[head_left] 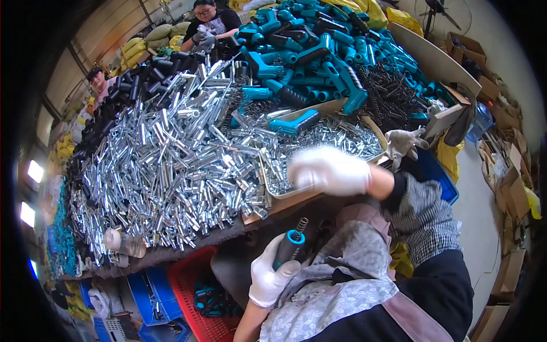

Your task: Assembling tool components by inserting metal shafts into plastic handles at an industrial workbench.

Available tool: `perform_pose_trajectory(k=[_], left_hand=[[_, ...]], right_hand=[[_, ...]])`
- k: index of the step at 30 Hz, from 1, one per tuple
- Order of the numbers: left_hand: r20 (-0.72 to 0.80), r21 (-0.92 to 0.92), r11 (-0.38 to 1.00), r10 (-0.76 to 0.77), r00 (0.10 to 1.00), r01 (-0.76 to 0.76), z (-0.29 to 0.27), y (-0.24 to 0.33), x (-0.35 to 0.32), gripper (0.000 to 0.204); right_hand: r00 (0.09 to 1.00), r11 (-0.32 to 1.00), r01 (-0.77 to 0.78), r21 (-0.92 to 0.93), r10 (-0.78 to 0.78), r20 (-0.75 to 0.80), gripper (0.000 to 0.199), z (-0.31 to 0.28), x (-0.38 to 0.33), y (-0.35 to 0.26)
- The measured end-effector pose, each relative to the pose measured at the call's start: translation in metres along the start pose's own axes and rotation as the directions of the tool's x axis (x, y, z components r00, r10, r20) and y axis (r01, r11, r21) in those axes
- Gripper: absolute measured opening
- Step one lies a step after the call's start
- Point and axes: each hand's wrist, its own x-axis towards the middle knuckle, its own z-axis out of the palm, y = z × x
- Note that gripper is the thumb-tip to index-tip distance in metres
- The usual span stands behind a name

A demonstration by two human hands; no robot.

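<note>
My left hand point(266, 280), in a white glove, is closed around a teal-and-black plastic tool handle point(290, 245) near my lap. From the handle's open upper end a coil spring point(302, 224) sticks out. My right hand point(330, 171), also gloved in white, is over the near edge of a shallow tray point(293, 194) of small shiny metal parts point(348, 137). Motion smears its fingers, so whether they hold anything cannot be made out. A teal-and-black pistol-shaped handle point(294, 123) lies across the tray's far left side.
Loose metal shafts point(171, 154) cover the table's left; teal handles point(310, 57) and dark springs point(390, 94) are heaped behind. An empty-looking glove point(403, 142) lies right of the tray. Below are a red basket point(182, 285) and blue bins point(142, 296). Two people sit beyond the heaps.
</note>
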Motion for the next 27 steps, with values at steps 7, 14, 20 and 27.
perform_pose_trajectory(k=[7, 14, 20, 27], left_hand=[[0.005, 0.074, 0.981, 0.178, 0.984, -0.178, 0.004, -0.019, -0.001, 0.072], [0.015, 0.064, 0.992, 0.113, 0.994, -0.113, -0.002, -0.019, -0.006, 0.074], [-0.036, 0.034, 0.998, 0.052, 0.998, -0.051, -0.007, -0.028, -0.006, 0.082], [-0.043, 0.071, 0.996, 0.049, 0.998, -0.046, -0.01, -0.014, -0.004, 0.077]], right_hand=[[0.92, 0.728, -0.168, -0.665, 0.358, 0.16, 0.039, -0.042, 0.066, 0.134], [0.958, 0.791, -0.15, -0.594, 0.264, 0.11, 0.043, -0.065, 0.058, 0.111], [0.865, 0.841, -0.399, -0.366, 0.213, -0.454, 0.044, -0.058, -0.001, 0.037], [0.739, 0.326, -0.388, 0.862, 0.669, 0.079, 0.052, 0.011, -0.081, -0.057]])
